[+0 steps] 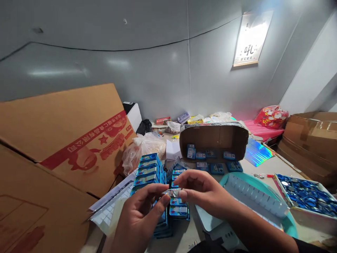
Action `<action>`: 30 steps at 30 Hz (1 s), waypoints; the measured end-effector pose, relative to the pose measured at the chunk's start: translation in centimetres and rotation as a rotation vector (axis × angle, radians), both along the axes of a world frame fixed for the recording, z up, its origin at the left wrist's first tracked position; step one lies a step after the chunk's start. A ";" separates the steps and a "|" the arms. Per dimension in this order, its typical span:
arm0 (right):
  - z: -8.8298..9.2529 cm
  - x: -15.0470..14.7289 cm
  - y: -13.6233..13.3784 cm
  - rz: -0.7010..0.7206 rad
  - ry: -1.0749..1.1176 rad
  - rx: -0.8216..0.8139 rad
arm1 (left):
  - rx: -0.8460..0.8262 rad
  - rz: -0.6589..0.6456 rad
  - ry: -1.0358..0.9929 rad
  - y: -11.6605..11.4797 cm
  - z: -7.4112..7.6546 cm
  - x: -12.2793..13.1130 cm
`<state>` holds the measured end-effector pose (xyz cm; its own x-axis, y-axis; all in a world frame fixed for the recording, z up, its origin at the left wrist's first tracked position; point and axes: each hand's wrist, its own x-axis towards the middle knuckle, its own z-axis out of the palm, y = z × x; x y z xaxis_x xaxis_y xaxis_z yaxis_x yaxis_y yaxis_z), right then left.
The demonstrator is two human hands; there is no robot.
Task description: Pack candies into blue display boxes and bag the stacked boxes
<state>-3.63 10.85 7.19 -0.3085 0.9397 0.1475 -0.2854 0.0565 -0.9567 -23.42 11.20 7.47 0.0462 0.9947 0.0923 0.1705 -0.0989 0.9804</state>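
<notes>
Pinched at both ends by closed fingertips of left hand (142,216) and right hand (201,191): small shiny piece (172,192), perhaps clear plastic, just above stacked blue packets (149,168) on table (275,164).

I count two hands, a left hand (137,218) and a right hand (202,191), with one small clear packet (172,192) between them. One open cardboard box (213,135) lies on its side, with four blue packs (200,155) inside and three just in front. There is one teal tray (289,223), one plastic bag (143,147) and one framed sign (252,38). The stacked packs (149,168) are too many to count.
</notes>
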 end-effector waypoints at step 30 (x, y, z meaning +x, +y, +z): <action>-1.2 -3.4 0.0 -0.427 -0.434 0.446 | 0.007 0.166 -0.335 0.8 -2.6 0.8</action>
<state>-7.05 10.85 5.98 -0.0482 0.8701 0.4905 0.2450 0.4863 -0.8387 -22.66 11.99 4.87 -0.1497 0.9853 0.0819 -0.1455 -0.1038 0.9839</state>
